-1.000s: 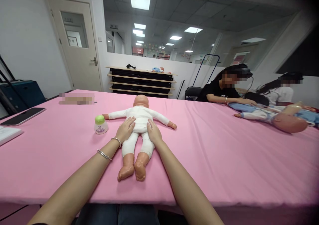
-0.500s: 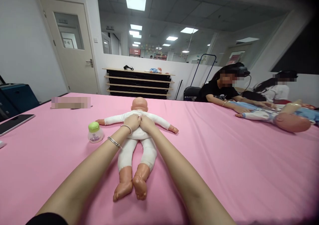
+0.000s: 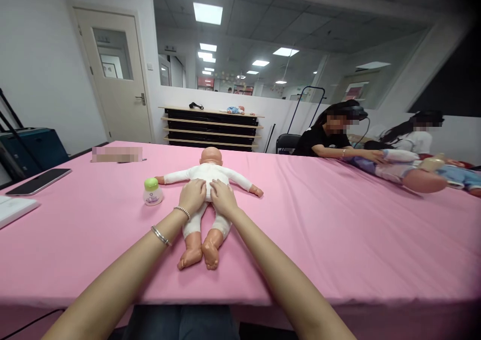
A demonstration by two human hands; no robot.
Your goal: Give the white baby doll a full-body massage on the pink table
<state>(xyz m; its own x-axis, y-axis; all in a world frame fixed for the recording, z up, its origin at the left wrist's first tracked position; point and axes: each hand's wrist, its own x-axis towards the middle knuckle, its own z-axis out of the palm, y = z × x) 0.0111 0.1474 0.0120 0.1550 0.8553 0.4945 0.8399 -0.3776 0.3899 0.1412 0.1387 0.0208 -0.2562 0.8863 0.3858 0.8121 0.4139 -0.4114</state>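
A baby doll with a white cloth body lies stretched out on the pink-covered table. Its bald head points away from me and no face shows. My left hand rests on the left side of the doll's lower trunk, its fingers laid flat over the cloth. On the other side my right hand lies flat in the same way, with a narrow gap between the two sets of fingertips. Both palms hide the doll's hips. Left of the doll stands a small clear bottle with a green cap.
A dark tablet or phone and a white object lie at the left. To the right, a person in black handles another doll; a second person sits beyond. Low shelves stand behind the table.
My hands have slid from the middle of the doll's trunk down toward its hips and moved slightly apart. The camera view has shifted, now showing the table's front edge.
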